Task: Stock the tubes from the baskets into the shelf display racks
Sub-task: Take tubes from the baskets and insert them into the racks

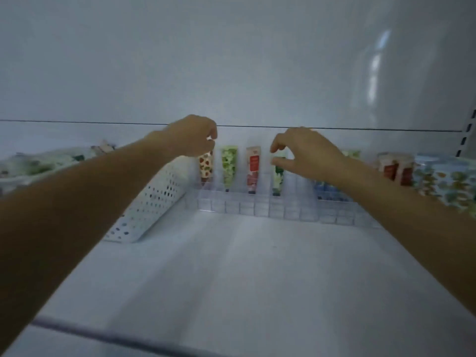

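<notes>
A clear display rack (257,206) stands at the back of the white shelf, with several tubes upright in its rear row. My left hand (192,136) pinches the top of a strawberry-print tube (206,167) at the rack's left end. Beside it stand a green tube (229,163) and a red tube (253,168). My right hand (306,153) pinches the top of a green-and-white tube (277,176) to the right of the red one. Both arms reach in from the front.
A white perforated basket (152,199) leans at the left of the rack, with more tubes piled behind it. At the right stand red tubes (395,168), blue items (328,190) in a second clear rack, and a floral-print box (448,181). The shelf floor (231,266) lies in front.
</notes>
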Motion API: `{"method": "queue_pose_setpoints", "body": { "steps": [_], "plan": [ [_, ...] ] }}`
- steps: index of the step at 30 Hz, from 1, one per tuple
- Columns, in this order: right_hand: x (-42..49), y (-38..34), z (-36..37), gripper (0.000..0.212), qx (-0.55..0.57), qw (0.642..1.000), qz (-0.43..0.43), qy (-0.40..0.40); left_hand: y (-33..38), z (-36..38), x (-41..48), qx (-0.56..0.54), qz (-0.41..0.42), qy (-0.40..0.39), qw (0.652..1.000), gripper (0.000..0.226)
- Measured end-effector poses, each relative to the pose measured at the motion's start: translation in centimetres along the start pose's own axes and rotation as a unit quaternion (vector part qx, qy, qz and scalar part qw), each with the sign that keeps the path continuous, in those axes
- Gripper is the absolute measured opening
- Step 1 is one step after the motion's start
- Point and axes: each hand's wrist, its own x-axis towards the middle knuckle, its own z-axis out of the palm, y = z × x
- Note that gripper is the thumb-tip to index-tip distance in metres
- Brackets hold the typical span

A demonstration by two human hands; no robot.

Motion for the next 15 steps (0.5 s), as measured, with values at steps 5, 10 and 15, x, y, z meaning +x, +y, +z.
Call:
{"method": "queue_pose_setpoints", "body": {
  "steps": [5, 10, 15],
  "plan": [
    [6.1, -8.5, 1.6, 0.027, 0.062, 0.995, -0.075, -0.008, -10.1, -1.9, -2.6, 0.022, -0.088, -0.081, 0.993, 0.025],
    [11.0, -14.5, 3.0, 0.021, 0.134, 0.985, -0.066, -0.080, -15.5, -1.6, -4.1, -0.018, -0.051, -0.141, 0.989, 0.020],
    [14.3, -17.0, 4.4, 0.021, 0.113, 0.980, -0.031, -0.159, -17.9, -2.0, -4.2, -0.107, -0.011, -0.233, 0.967, 0.017]
  ]
}}
